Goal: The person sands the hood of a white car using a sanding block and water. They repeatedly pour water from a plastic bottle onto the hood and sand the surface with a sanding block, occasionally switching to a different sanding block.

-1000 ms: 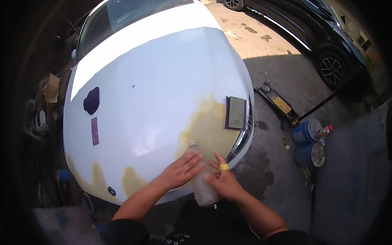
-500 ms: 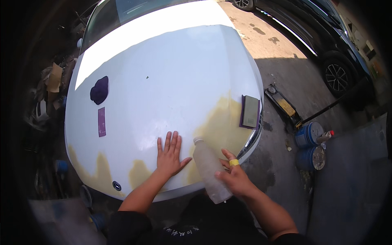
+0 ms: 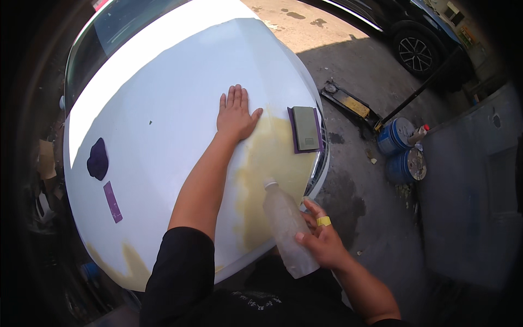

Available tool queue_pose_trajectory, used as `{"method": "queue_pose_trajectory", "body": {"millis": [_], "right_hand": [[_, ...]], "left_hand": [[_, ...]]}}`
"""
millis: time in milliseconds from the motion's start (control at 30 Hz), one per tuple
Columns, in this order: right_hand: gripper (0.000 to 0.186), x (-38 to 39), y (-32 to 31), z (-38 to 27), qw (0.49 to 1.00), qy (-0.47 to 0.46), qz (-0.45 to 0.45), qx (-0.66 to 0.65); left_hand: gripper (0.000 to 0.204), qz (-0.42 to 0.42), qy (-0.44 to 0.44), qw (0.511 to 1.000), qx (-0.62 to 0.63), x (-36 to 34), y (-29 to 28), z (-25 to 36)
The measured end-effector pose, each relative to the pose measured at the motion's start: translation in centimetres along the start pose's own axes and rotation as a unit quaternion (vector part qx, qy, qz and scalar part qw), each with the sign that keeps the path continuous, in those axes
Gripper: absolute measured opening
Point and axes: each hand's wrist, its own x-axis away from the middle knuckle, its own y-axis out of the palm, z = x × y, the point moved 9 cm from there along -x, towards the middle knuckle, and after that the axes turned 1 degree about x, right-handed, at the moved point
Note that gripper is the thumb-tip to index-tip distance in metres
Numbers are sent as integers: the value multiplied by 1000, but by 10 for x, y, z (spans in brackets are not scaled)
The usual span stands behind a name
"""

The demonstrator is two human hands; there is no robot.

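Observation:
My left hand (image 3: 237, 117) lies flat on the white car hood (image 3: 180, 109), fingers stretched out, beside the upper edge of a yellowish patch (image 3: 261, 158). In my right hand (image 3: 324, 237) is a cloudy plastic bottle (image 3: 289, 231) with a white cap, tilted so its cap points away from me over the patch. Yellow tape wraps one finger of that hand. Near the hood's right edge a grey-green sanding block (image 3: 306, 128) rests on a purple sheet. Toward the hood's left lie a dark purple cloth (image 3: 98, 159) and a purple strip of sandpaper (image 3: 113, 202).
Right of the car, a floor jack (image 3: 351, 104) with a long handle stands on the grey floor. Two blue drums (image 3: 400, 166) sit beyond it, with a red-capped bottle on them. A dark car (image 3: 417, 52) is parked at the far right. A grey panel (image 3: 474, 196) stands at right.
My left hand has slid forward along the hood, away from me. The view has turned and shifted right. The bottle stays in my right hand.

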Motion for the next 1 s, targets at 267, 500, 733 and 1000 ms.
{"method": "queue_pose_trajectory", "body": {"millis": [267, 500, 733, 1000], "right_hand": [[86, 11, -15, 21, 999, 16, 0, -51], [85, 5, -25, 29, 997, 17, -30, -63], [82, 10, -27, 23, 999, 2, -50, -16], [78, 21, -55, 27, 998, 8, -54, -36]], "left_hand": [[81, -5, 247, 969, -9, 58, 10, 70], [91, -89, 310, 946, -28, 159, 16, 80], [88, -19, 117, 991, -63, 19, 4, 45], [87, -9, 170, 984, -48, 78, 20, 92]]}}
